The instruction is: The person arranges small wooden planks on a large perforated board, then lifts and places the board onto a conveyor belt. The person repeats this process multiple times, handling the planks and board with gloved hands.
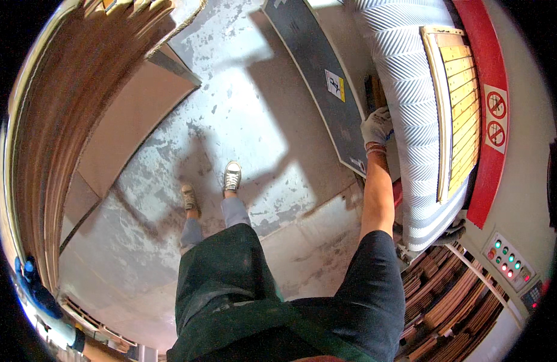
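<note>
The dark grey panel (315, 66) carries a small white and yellow label (334, 85) with a black pictogram, its print too small to make out. Well to the right of the panel, a white placard (496, 119) shows two round red prohibition signs on a red frame (486, 193); below and right of the panel, a control box (509, 260) has rows of lit green and red buttons.

The right hand (378, 127), in a whitish glove, is at the panel's right side, near its lower end, close to the herringbone-patterned padding (408, 114). Its fingers are bent and partly hidden in shadow — I cannot tell whether they grip the panel or only touch it.

Far to the left of the panel, and lower, the left hand (37, 289) wears a blue glove. Its fingers are just beside the edge of the stack of brown boards (49, 163); how tightly they close, if at all, I cannot tell.

Open, scuffed floor (230, 120) lies between the panel's left edge and the stack, with two shoes (232, 176) standing there. Right of the panel, the gap to the padding is narrow.
</note>
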`<state>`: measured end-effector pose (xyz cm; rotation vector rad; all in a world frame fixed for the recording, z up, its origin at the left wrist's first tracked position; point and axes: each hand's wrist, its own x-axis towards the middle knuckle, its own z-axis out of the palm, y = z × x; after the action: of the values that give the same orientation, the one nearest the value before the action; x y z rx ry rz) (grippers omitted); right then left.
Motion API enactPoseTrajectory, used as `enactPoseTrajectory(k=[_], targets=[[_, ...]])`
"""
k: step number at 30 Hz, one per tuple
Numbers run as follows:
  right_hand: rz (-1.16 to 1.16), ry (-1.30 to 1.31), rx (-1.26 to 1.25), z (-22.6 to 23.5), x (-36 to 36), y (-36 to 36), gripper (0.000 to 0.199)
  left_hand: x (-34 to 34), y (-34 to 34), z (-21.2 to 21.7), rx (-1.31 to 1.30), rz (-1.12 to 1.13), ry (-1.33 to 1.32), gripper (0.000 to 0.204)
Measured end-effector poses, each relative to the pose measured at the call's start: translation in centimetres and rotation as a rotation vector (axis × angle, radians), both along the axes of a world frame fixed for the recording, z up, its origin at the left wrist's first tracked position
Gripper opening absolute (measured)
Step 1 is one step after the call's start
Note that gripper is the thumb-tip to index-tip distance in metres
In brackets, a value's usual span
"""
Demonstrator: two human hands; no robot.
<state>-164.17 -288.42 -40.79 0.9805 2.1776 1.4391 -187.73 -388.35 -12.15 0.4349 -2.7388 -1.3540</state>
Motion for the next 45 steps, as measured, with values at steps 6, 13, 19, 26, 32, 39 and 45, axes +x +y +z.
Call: enactPoseTrajectory(k=[6, 13, 19, 26, 32, 39, 45], targets=[[0.054, 0.446, -0.614, 2.5, 1.3, 0.5, 0.070, 0.5, 0.4, -0.6, 0.092, -0.038, 0.038, 0.046], [0.092, 0.467, -0.525, 1.8, 1.8, 0.8, 0.061, 1.8, 3.9, -1.8, 0.110, -0.107, 0.208, 0.043], [0.049, 0.641, -0.696, -1.6, 2.2, 1.1, 0.054, 1.2, 6.6, 1.9, 0.098, 0.001, 0.179, 0.047], [-0.117, 1.343, -1.640, 0.3, 3.8, -15.0, 0.048, 4.8, 11.4, 6.0, -0.118, -0.133, 0.218, 0.043], [-0.286, 1.122, -2.259, 18.4, 3.8, -44.7, 0.048, 12.4, 22.5, 3.0, 0.631, -0.628, -0.331, 0.053], [0.971, 0.678, -1.695, 31.7, -8.9, -60.3, 0.085, 10.4, 22.4, 4.4, 1.194, -0.493, -0.124, 0.056], [1.413, 0.467, -1.518, 40.3, -18.8, -70.5, 0.086, 3.7, 12.1, 10.3, 1.478, -0.345, 0.179, 0.058]])
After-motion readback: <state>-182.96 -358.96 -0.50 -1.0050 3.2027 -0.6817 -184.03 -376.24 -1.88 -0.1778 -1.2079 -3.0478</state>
